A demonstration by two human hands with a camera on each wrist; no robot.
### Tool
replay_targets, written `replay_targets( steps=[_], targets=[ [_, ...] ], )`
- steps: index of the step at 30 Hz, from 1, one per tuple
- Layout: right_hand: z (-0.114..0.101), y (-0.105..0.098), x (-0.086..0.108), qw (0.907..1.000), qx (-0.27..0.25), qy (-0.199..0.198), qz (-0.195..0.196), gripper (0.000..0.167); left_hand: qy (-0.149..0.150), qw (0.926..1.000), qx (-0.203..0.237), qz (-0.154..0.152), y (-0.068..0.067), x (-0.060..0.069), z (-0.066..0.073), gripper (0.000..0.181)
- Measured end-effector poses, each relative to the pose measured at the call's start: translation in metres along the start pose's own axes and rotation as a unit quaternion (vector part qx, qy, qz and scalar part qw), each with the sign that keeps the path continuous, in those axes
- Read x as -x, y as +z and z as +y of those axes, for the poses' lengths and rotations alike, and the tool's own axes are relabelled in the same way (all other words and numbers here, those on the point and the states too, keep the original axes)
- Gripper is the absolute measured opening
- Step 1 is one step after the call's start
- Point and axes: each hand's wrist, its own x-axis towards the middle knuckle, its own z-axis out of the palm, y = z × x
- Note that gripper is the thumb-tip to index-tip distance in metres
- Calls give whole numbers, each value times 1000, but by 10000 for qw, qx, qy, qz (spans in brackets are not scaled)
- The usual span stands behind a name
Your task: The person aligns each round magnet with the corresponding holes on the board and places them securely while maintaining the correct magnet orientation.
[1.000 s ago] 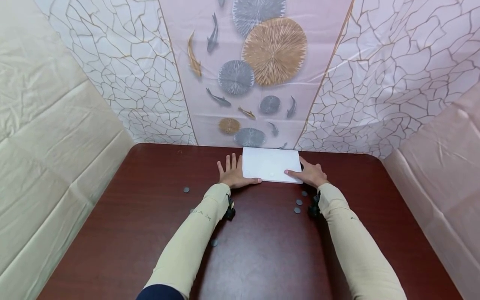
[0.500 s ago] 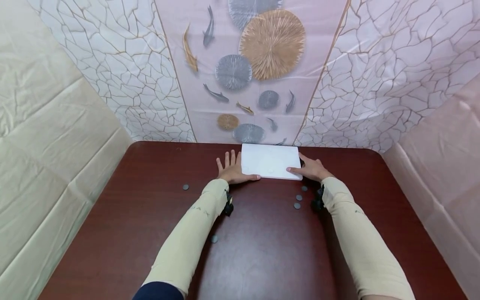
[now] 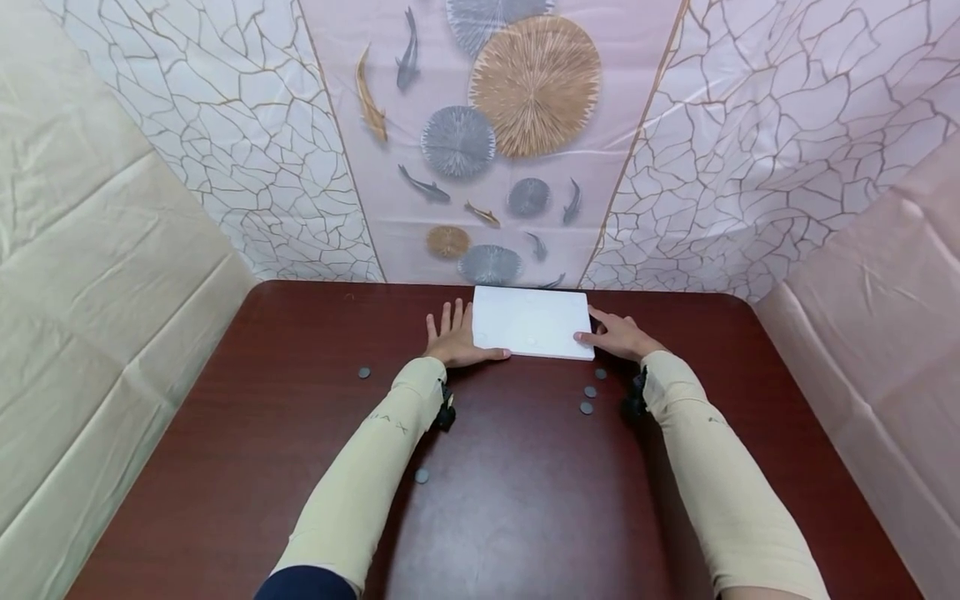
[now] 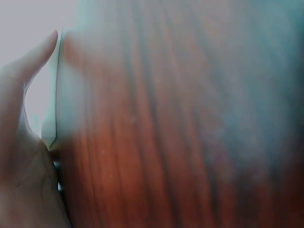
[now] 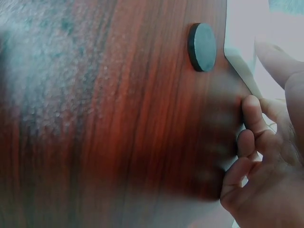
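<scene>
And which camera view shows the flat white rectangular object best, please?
The head view, as it shows the flat white rectangular object nearly whole; the left wrist view catches only part at left, the right wrist view part at upper right.

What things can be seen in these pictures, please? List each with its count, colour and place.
Table: one, dark reddish brown, below everything
Flat rectangular slab: one, white, far middle of the table
Round discs: five visible, dark grey, two left of centre, three right of centre
Patterned backdrop: one, white and pale pink with gold and grey prints, behind the table
Side cloths: two, beige at left, pinkish beige at right
Wrist devices: two, black, one at each wrist
Sleeves: two, cream, one per forearm
Left hand: one, bare, at the slab's left side
Right hand: one, bare, gripping the slab's right edge
</scene>
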Motion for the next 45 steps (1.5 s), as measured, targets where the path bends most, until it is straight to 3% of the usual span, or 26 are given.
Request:
replay_targets(
  steps=[8, 14, 22, 30, 45],
  targets=[
    [3, 1, -8, 9997, 145, -210, 6, 97, -9, 10000, -59, 34, 0, 0, -4, 139],
    [-4, 2, 1, 9983, 416, -361, -170, 100, -73, 10000, -50, -40, 4, 4, -7, 139],
    [-7, -1, 6, 9988, 390, -221, -208, 93, 9, 9999, -127, 62, 6, 4, -5, 138],
    [-14, -5, 12, 9984, 390, -401, -121, 92, 52, 9998, -206, 47, 3, 7, -4, 137],
    [2, -1, 5, 9981, 264, -559, -84, 96, 95, 9997, -222, 53, 4, 7, -7, 140]
  ],
)
